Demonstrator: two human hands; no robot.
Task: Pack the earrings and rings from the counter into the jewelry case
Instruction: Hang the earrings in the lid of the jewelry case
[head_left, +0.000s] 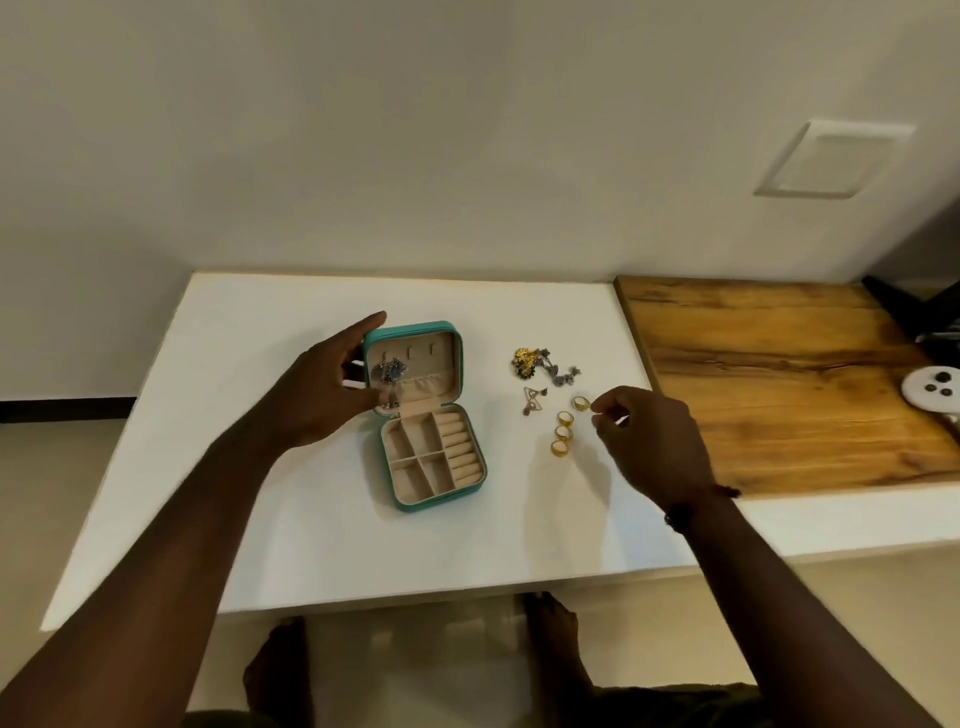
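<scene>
- Jewelry case (431, 457), one, teal, lies open mid-counter (260, 493); left hand (322, 389) grips its lid edge, fingers clamped there, beside a silver piece (388, 371) inside.
- Earrings: one tangled cluster (543, 364), one small pair (534, 400).
- Four gold rings (566, 431).
- Right hand (649, 436), fingertips pinched together; contents unclear.
- Wooden board (779, 384) lies rightward.

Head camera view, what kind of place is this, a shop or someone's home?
Probably a home, though not certain: a plain white counter against a bare wall, a wooden board beside it, and bare feet on the floor below.
</scene>
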